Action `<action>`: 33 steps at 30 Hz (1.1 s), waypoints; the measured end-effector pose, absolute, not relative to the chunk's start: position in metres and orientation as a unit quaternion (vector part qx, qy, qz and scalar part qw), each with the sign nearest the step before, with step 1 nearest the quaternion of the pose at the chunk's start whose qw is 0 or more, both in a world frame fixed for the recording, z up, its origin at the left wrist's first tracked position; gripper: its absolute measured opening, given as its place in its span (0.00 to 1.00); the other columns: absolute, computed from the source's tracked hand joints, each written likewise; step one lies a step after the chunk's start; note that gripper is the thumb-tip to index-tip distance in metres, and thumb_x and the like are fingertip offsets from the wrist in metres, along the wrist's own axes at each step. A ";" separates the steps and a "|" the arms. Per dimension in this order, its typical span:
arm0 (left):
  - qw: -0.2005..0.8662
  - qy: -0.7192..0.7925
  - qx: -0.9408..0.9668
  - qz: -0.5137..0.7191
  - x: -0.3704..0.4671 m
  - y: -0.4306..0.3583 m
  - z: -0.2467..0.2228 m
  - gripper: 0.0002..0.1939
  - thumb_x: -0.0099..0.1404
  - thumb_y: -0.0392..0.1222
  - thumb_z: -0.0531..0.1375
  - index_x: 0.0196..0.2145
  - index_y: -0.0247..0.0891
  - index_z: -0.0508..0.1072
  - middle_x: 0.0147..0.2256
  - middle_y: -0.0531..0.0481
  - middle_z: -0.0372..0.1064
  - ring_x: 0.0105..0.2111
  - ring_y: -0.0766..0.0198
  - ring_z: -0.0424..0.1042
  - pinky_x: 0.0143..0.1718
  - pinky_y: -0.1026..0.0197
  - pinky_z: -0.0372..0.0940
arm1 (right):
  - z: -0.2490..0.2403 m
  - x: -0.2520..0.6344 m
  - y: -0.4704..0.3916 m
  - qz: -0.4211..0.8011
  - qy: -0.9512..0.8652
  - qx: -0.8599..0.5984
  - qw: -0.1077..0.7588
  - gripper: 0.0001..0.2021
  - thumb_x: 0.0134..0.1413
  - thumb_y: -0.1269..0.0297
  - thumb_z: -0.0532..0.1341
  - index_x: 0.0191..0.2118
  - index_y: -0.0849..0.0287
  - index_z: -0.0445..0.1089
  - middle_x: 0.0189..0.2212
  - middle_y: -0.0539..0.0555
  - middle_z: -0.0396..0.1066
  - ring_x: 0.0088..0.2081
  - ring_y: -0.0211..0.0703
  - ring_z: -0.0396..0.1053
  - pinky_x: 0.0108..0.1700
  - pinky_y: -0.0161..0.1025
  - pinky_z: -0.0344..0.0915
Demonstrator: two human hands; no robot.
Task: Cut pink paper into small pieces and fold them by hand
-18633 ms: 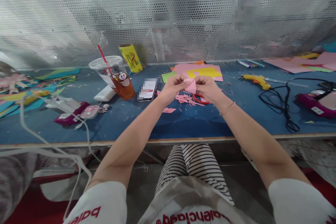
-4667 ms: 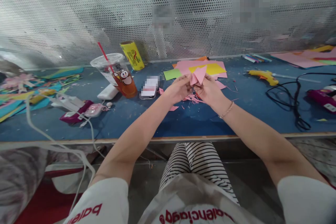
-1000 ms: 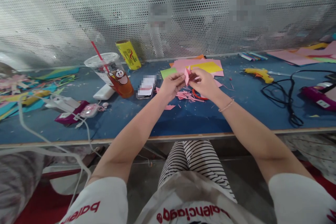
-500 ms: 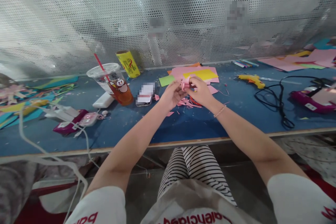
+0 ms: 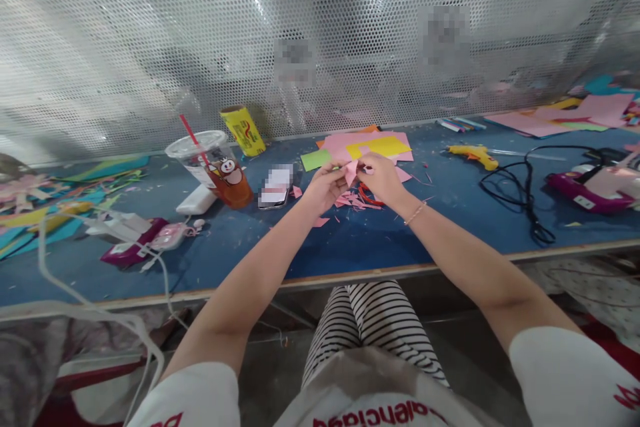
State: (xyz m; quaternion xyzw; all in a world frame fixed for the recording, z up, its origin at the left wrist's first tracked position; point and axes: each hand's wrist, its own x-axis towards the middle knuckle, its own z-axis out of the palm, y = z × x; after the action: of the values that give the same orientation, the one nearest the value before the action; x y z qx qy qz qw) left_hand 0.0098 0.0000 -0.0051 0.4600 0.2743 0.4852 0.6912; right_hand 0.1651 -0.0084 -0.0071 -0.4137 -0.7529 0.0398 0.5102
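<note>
Between my two hands, above the blue table, is a small piece of pink paper (image 5: 351,172) with a pointed lower edge. My left hand (image 5: 327,185) pinches it from the left. On the other side, the fingers of my right hand (image 5: 380,177) are closed on its right edge. Beneath the hands lie cut pink paper strips (image 5: 353,200) and a red-handled tool (image 5: 370,195), partly hidden. Just behind them is a stack of pink sheets (image 5: 335,142) with a yellow sheet (image 5: 380,147) on top and a green one (image 5: 313,160) at the left.
Left of my hands are a phone (image 5: 277,185), a plastic cup of brown drink (image 5: 233,187) with a red straw, and a yellow tube (image 5: 244,131). A yellow glue gun (image 5: 473,155) and black cable (image 5: 529,193) lie right. A perforated metal screen (image 5: 350,33) rises behind.
The pink paper has turned from a curled shape to a flatter, pointed face between my fingers. Both hands stay close together. The view has shifted slightly.
</note>
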 end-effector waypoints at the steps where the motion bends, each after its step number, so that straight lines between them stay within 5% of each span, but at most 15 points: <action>1: 0.675 0.276 0.478 0.490 0.010 0.001 -0.006 0.11 0.49 0.36 0.65 0.32 0.38 0.69 0.26 0.54 0.70 0.28 0.69 0.72 0.37 0.61 0.68 | -0.007 0.166 -0.008 0.037 -0.753 -0.413 0.510 0.06 0.44 0.74 0.55 0.23 0.57 0.63 0.25 0.52 0.66 0.32 0.42 0.63 0.38 0.40 0.60; 8: 0.410 0.277 0.657 0.569 0.006 -0.001 -0.001 0.12 0.47 0.39 0.67 0.32 0.40 0.75 0.40 0.50 0.69 0.41 0.66 0.69 0.43 0.64 0.64 | -0.007 0.168 -0.009 0.090 -0.733 -0.413 0.532 0.05 0.45 0.73 0.57 0.29 0.57 0.65 0.26 0.50 0.70 0.31 0.41 0.66 0.37 0.39 0.62; 13: 0.399 0.264 0.690 0.543 0.005 -0.009 0.006 0.11 0.46 0.36 0.68 0.31 0.41 0.76 0.47 0.45 0.67 0.48 0.60 0.66 0.43 0.62 0.64 | -0.005 0.168 -0.011 0.109 -0.731 -0.397 0.544 0.04 0.45 0.73 0.57 0.29 0.57 0.66 0.26 0.50 0.70 0.30 0.39 0.66 0.37 0.38 0.62; 33: 0.411 0.293 0.651 0.567 0.009 0.004 -0.006 0.09 0.52 0.43 0.64 0.32 0.38 0.74 0.28 0.52 0.72 0.30 0.68 0.71 0.38 0.62 0.66 | -0.006 0.161 -0.007 0.250 -0.650 -0.355 0.623 0.10 0.47 0.65 0.61 0.38 0.58 0.68 0.36 0.53 0.73 0.37 0.39 0.72 0.42 0.40 0.68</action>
State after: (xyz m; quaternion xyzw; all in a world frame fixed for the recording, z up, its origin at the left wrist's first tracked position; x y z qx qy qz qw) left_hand 0.0090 0.0037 -0.0063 0.6513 0.2932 0.5665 0.4110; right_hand 0.1605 -0.0067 -0.0058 -0.3554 -0.6503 0.2498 0.6233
